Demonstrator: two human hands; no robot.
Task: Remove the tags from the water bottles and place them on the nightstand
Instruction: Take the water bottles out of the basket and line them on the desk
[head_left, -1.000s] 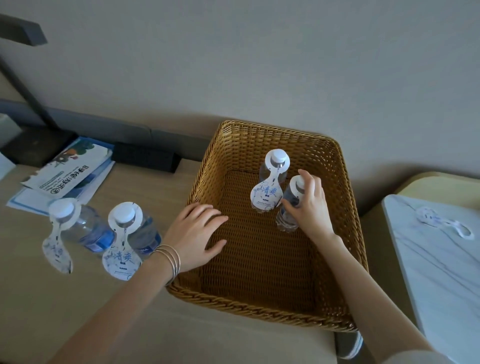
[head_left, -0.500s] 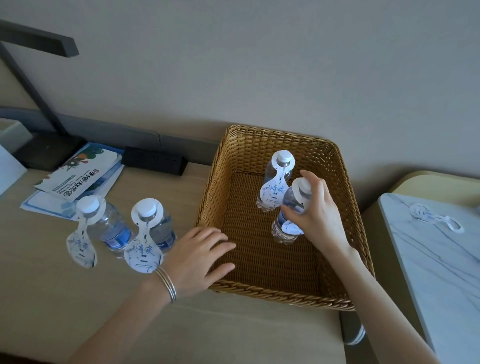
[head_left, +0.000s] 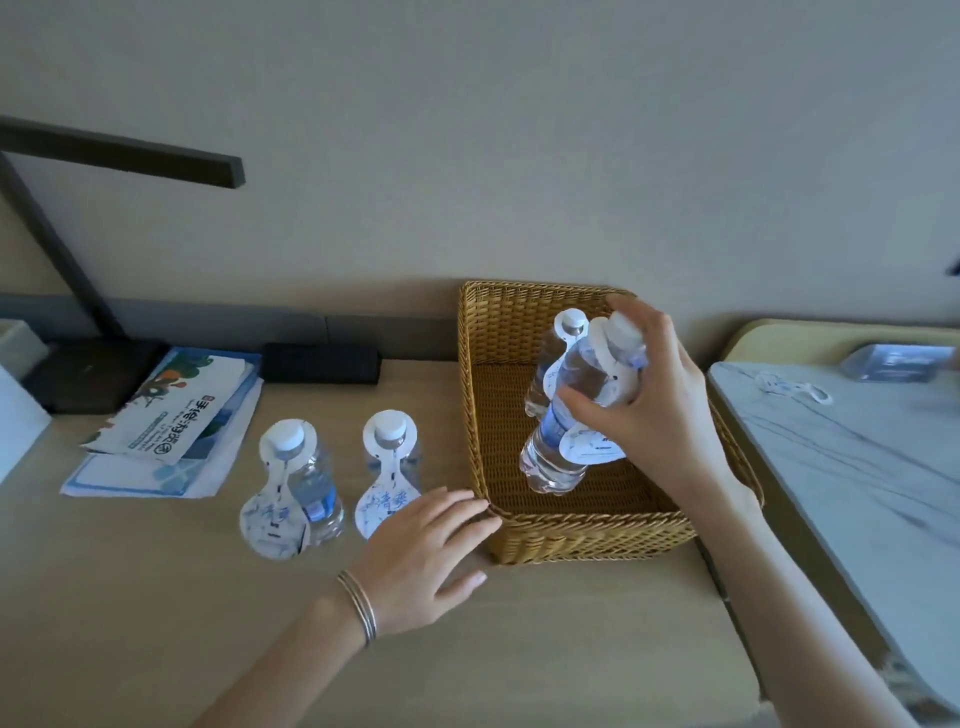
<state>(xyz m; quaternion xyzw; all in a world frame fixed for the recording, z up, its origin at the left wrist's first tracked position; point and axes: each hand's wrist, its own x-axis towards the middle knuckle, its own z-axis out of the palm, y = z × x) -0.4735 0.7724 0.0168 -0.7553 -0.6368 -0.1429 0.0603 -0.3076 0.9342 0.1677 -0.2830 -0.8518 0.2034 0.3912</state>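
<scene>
Grip of the right hand (head_left: 660, 410) is curling round the shoulder of a water bottle (head_left: 563, 436), its tag (head_left: 597, 448) hanging under the thumb. This bottle's long axis is tilting, cap pointing toward 1 o'clock and base toward 7 o'clock, over the wicker basket (head_left: 597, 538). At its 11 o'clock a second bottle (head_left: 537, 397) is standing in the basket. Flat and relaxed, the left hand (head_left: 421, 561) is lying on the desk (head_left: 571, 649), fingertips touching the basket's corner. Toward 9 o'clock two desk bottles (head_left: 318, 488) are standing upright; a blue-lettered tag (head_left: 387, 506) is showing 清爽.

Bottle tag (head_left: 387, 501), mid-desk: I read blue "清爽".
Leaflet (head_left: 171, 421), far left: Chinese print, I can't read it.
</scene>
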